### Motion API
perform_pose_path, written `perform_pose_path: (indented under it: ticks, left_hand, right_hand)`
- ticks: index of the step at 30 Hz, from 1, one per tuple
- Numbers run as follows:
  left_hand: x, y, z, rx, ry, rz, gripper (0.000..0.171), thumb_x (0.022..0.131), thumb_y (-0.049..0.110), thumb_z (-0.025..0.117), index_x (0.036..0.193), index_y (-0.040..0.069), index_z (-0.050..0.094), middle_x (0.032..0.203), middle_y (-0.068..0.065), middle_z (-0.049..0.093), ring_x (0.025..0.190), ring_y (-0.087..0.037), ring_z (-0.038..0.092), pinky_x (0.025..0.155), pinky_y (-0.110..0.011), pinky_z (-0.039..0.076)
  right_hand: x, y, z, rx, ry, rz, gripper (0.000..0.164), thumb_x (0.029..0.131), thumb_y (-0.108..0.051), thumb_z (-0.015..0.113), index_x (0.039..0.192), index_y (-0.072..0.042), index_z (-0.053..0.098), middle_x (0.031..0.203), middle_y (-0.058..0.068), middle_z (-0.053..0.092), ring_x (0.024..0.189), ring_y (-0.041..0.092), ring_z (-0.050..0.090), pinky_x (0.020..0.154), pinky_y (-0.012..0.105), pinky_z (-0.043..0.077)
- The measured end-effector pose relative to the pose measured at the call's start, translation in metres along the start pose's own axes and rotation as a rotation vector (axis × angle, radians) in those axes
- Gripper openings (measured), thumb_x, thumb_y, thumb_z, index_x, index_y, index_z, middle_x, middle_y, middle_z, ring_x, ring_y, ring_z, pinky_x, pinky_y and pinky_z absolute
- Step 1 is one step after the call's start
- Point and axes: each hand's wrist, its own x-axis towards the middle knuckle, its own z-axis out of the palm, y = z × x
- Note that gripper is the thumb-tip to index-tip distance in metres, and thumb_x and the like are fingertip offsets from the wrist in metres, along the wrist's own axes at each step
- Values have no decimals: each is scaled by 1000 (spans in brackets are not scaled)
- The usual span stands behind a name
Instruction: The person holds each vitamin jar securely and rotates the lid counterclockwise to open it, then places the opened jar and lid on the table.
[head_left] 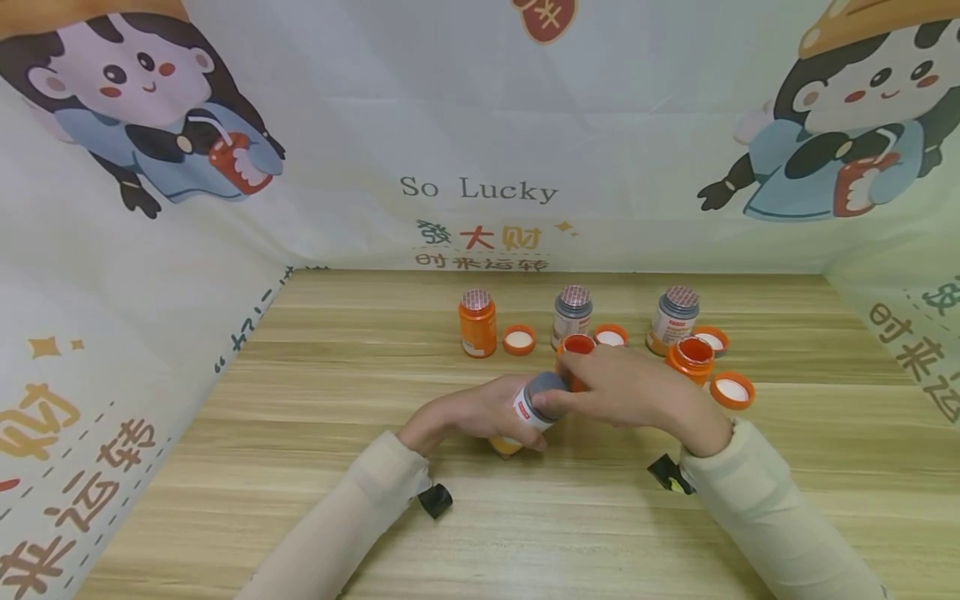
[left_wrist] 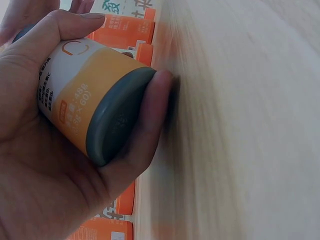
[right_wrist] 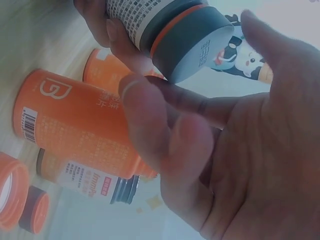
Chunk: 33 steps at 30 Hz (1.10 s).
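My left hand grips a supplement bottle with a yellow and white label. The bottle lies tilted, its dark base toward the lower left and its grey cap toward my right hand. In the right wrist view the cap is on the bottle, with an orange ring beneath it. My right fingers are bent loosely beside the cap, while the thumb stands apart from it. Just behind my right hand is an orange bottle with its mouth uncovered, partly hidden by the fingers.
Along the back stand an orange bottle and two grey-necked bottles with patterned seals. Another uncapped orange bottle is right of my right hand. Loose caps lie by the bottles. Behind the wooden table hangs a printed cloth.
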Motion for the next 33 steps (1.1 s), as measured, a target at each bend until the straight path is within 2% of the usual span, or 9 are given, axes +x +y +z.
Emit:
perform_pose_path:
  ticks: [21, 28, 33]
  left_hand:
    - [0, -2, -1, 53, 14, -7, 44, 75, 13, 76, 113, 15, 54, 99, 0, 60, 85, -9, 57, 78, -24, 50]
    - [0, -2, 0, 39, 10, -14, 46, 76, 13, 75, 115, 15, 53, 101, -1, 60, 87, -11, 57, 79, -25, 50]
    - [0, -1, 0, 34, 14, -16, 46, 76, 11, 75, 116, 15, 54, 100, -1, 61, 86, -10, 58, 79, -25, 50]
  right_hand:
    - [0, 0, 0, -9, 13, -19, 46, 82, -70, 56, 85, -25, 53, 66, -6, 47, 56, 10, 47, 50, 26, 36]
    - [1, 0, -1, -14, 4, -17, 46, 81, -70, 56, 86, -25, 53, 65, -6, 47, 55, 10, 47, 49, 26, 36]
    - [1, 1, -1, 21, -16, -5, 46, 83, -71, 52, 90, -26, 54, 66, -5, 52, 53, 11, 52, 50, 28, 40]
